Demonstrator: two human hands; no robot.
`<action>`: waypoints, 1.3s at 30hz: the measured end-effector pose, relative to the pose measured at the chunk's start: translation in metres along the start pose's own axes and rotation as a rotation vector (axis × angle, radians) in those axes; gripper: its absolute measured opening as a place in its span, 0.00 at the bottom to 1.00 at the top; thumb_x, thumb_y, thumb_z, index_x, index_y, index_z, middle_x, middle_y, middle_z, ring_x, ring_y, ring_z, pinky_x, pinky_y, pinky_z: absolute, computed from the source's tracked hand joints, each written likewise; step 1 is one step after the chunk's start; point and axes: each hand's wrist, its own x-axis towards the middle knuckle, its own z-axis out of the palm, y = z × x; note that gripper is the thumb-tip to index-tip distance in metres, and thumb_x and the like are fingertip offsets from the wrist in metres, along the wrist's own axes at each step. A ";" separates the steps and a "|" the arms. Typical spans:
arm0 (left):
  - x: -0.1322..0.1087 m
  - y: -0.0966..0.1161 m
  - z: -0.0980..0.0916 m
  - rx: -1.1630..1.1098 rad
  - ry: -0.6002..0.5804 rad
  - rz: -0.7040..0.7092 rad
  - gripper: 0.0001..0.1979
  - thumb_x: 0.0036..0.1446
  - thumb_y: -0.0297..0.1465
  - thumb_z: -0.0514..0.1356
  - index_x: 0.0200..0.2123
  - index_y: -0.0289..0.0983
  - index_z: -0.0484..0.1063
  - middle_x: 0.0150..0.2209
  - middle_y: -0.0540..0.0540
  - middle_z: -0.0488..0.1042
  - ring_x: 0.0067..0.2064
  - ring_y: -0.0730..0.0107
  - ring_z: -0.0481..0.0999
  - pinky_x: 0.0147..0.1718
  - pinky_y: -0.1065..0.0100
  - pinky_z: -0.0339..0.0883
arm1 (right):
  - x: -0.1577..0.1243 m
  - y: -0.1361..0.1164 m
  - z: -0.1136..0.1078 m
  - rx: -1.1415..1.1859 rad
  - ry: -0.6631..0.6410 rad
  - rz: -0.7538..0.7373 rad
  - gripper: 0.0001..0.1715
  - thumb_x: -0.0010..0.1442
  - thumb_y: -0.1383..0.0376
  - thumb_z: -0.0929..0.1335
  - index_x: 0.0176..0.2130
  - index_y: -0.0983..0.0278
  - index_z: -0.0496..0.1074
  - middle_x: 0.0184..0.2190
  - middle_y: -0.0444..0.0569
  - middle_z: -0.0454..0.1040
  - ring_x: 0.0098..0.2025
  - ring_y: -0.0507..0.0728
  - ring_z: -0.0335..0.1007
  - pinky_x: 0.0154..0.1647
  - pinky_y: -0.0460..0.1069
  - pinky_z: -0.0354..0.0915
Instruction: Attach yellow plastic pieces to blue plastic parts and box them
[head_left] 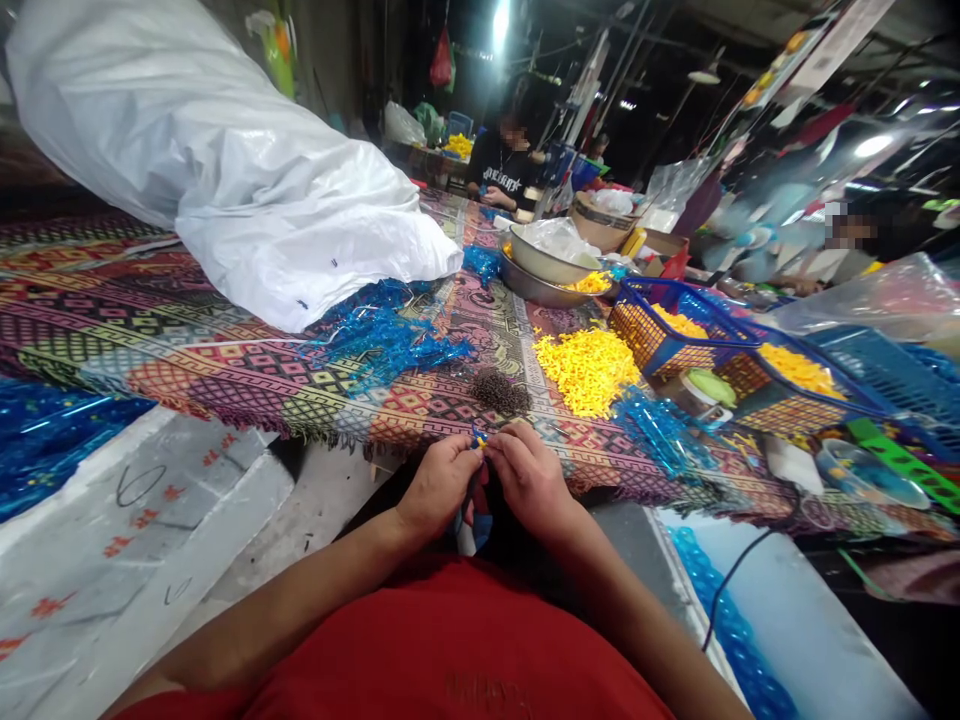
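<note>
Just over the fringed near edge of the patterned cloth (172, 350), in front of the wearer's red shirt (450, 640), the two hands meet, fingertips close together, around a small yellow-and-blue piece (481, 441). The left hand (441, 483) pinches it between thumb and bent forefinger, its back turned outward; the right hand (534, 478) closes on it from the other side, knuckles up and fingers curled in. Both forearms reach forward from low at the sides and slant inward, elbows wide, wrists nearly straight. How far the piece is covered by the fingertips is too small to tell

Just beyond the hands, on the cloth, lies a heap of small dark pieces (501, 393), and past it to the right a larger pile of yellow pieces (589, 370). Clear blue pieces (397, 340) spread to the left, next to a big white sack (262, 180). Right of the yellow pile stand a blue basket (649, 335) with more yellow inside and, behind it, metal bowls (525, 285). At the far end sits a co-worker in a dark top (499, 170), hands held together in front
</note>
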 end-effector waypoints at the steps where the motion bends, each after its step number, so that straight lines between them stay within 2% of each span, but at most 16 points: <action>1: 0.000 -0.002 0.000 -0.007 -0.008 -0.002 0.09 0.54 0.34 0.50 0.27 0.36 0.63 0.12 0.52 0.66 0.10 0.75 0.62 0.08 0.76 0.51 | 0.000 0.001 0.000 0.013 0.007 0.002 0.09 0.62 0.70 0.59 0.40 0.64 0.67 0.35 0.53 0.67 0.37 0.55 0.65 0.38 0.50 0.67; 5: 0.001 -0.008 -0.003 -0.090 -0.092 -0.007 0.08 0.54 0.34 0.51 0.30 0.35 0.65 0.16 0.50 0.69 0.13 0.74 0.66 0.12 0.76 0.56 | 0.001 0.004 -0.004 0.079 0.075 0.031 0.09 0.62 0.70 0.59 0.38 0.63 0.67 0.34 0.51 0.67 0.37 0.55 0.65 0.38 0.51 0.67; 8: 0.001 -0.010 -0.004 -0.166 -0.123 -0.015 0.06 0.52 0.32 0.53 0.31 0.35 0.65 0.19 0.49 0.70 0.17 0.73 0.69 0.16 0.74 0.61 | 0.000 0.006 -0.008 0.059 0.049 0.004 0.10 0.62 0.70 0.59 0.39 0.63 0.67 0.35 0.52 0.68 0.38 0.56 0.66 0.39 0.51 0.66; 12: -0.002 -0.007 -0.001 -0.183 -0.108 -0.010 0.05 0.50 0.30 0.54 0.30 0.34 0.65 0.20 0.48 0.70 0.21 0.70 0.72 0.19 0.72 0.65 | -0.004 0.006 -0.007 -0.075 -0.043 -0.095 0.12 0.61 0.70 0.58 0.42 0.66 0.68 0.36 0.55 0.69 0.37 0.57 0.67 0.36 0.51 0.67; 15: -0.004 -0.007 0.002 -0.184 -0.077 0.005 0.04 0.50 0.29 0.54 0.29 0.34 0.64 0.20 0.48 0.70 0.21 0.70 0.71 0.19 0.71 0.65 | -0.007 0.004 -0.002 -0.122 -0.060 -0.128 0.12 0.61 0.70 0.59 0.43 0.66 0.67 0.37 0.56 0.69 0.37 0.57 0.67 0.35 0.51 0.67; 21: -0.004 -0.006 0.001 -0.171 -0.061 0.011 0.04 0.50 0.28 0.54 0.30 0.34 0.65 0.22 0.49 0.69 0.22 0.70 0.72 0.20 0.68 0.68 | -0.002 0.003 -0.005 0.081 0.053 -0.011 0.08 0.61 0.71 0.60 0.37 0.63 0.67 0.33 0.50 0.68 0.36 0.54 0.66 0.36 0.50 0.67; 25: -0.004 0.000 0.001 -0.198 -0.034 -0.005 0.05 0.49 0.29 0.55 0.32 0.34 0.65 0.27 0.49 0.70 0.23 0.71 0.72 0.21 0.67 0.70 | 0.002 0.004 -0.013 0.076 0.084 0.005 0.06 0.61 0.71 0.61 0.36 0.62 0.67 0.31 0.49 0.69 0.35 0.54 0.66 0.36 0.49 0.66; 31: -0.006 -0.002 0.005 -0.190 -0.045 0.010 0.07 0.49 0.30 0.56 0.33 0.34 0.66 0.24 0.50 0.70 0.23 0.71 0.73 0.24 0.67 0.71 | -0.004 0.004 -0.005 -0.030 -0.034 -0.038 0.07 0.60 0.69 0.60 0.33 0.64 0.67 0.31 0.51 0.68 0.33 0.55 0.65 0.33 0.50 0.66; 35: -0.005 -0.007 0.004 -0.192 -0.015 0.006 0.07 0.49 0.30 0.56 0.33 0.35 0.67 0.24 0.50 0.70 0.23 0.70 0.74 0.22 0.68 0.70 | -0.007 0.005 0.004 0.013 -0.015 -0.045 0.09 0.60 0.69 0.60 0.31 0.63 0.67 0.29 0.50 0.67 0.32 0.54 0.65 0.32 0.49 0.66; 39: -0.002 -0.009 0.003 -0.081 0.022 0.020 0.06 0.51 0.32 0.54 0.29 0.35 0.64 0.19 0.51 0.68 0.18 0.72 0.70 0.15 0.73 0.64 | -0.005 0.003 0.005 0.101 0.023 -0.058 0.10 0.61 0.71 0.59 0.35 0.64 0.68 0.31 0.51 0.68 0.36 0.55 0.66 0.36 0.50 0.67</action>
